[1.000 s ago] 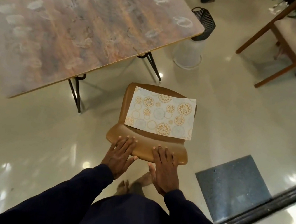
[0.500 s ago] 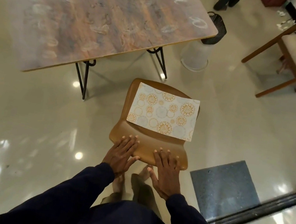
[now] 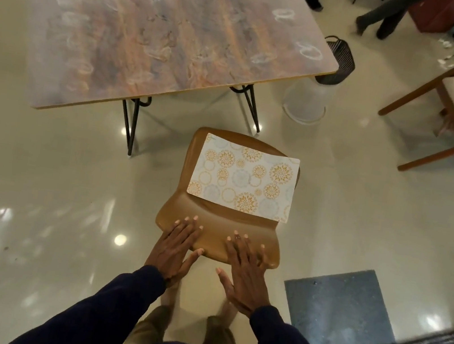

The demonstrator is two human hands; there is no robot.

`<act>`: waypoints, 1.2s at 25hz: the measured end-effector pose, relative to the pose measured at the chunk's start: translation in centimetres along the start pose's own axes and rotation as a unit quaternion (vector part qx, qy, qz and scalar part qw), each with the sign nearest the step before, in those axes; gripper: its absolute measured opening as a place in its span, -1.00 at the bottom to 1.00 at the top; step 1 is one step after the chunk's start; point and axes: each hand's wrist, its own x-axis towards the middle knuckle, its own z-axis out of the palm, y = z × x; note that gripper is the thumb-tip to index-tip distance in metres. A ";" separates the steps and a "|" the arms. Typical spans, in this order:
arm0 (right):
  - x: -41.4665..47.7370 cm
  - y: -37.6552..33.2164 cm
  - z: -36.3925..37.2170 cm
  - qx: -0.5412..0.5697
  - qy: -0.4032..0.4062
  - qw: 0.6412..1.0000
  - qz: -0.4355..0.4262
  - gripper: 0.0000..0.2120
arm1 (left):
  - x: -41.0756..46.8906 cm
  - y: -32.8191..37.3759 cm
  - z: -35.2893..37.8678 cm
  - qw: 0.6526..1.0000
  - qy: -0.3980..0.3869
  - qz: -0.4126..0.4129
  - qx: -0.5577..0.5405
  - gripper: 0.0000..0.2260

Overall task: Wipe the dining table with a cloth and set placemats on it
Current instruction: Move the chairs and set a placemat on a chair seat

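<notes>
I am pressing my left hand (image 3: 178,249) and right hand (image 3: 245,273), flat, apart, gripping nothing, on the chair (image 3: 220,227) backrest, likely to shift it, while the placemat (image 3: 245,180) is lying on its seat, near and right of the surface (image 3: 181,39).

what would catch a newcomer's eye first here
The patterned placemat lies on the seat of the brown chair, mid-frame, with the left hand and right hand laid flat on its backrest. Beyond, at upper left, the dining table is dotted with whitish ring marks.
</notes>
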 end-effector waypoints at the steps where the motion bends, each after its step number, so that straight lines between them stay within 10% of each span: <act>1: 0.2 1.1 -0.3 0.005 -0.007 1.000 -0.016 -0.29 | 0.2 0.7 0.3 1.000 0.004 -0.012 -0.009 -0.41; 16: 11.8 16.4 -7.4 -0.064 -0.064 0.968 -0.233 -0.33 | 8.6 11.5 3.6 0.973 0.078 -0.216 -0.033 -0.42; 30: 21.2 15.3 -10.8 -0.014 -0.055 0.976 -0.210 -0.34 | 17.0 5.9 1.3 0.967 0.112 -0.228 0.017 -0.44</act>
